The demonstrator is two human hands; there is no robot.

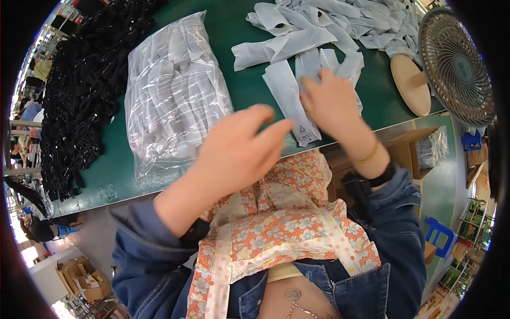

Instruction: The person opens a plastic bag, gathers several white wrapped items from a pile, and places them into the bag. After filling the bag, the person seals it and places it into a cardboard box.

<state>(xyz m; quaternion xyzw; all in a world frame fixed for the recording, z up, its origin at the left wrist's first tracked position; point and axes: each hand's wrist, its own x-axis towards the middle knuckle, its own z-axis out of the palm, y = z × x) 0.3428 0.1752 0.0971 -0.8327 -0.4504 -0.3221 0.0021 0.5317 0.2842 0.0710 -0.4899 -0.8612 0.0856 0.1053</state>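
Observation:
My left hand hovers over the table's near edge, to the right of a clear plastic bag packed with pale sleeves. Its thumb and forefinger are apart, and nothing shows between them. Over a small group of flat, pale translucent sleeves lies my right hand, blurred by motion. Its fingertips reach down among the sleeves, and whether they pinch one cannot be made out. Close to its left side lies one long sleeve with small dark print at its near end.
Coiled black cords are heaped along the left of the green table. More pale sleeves pile up at the back right. A fan with a round wooden piece stands at the right. Below it is a cardboard box.

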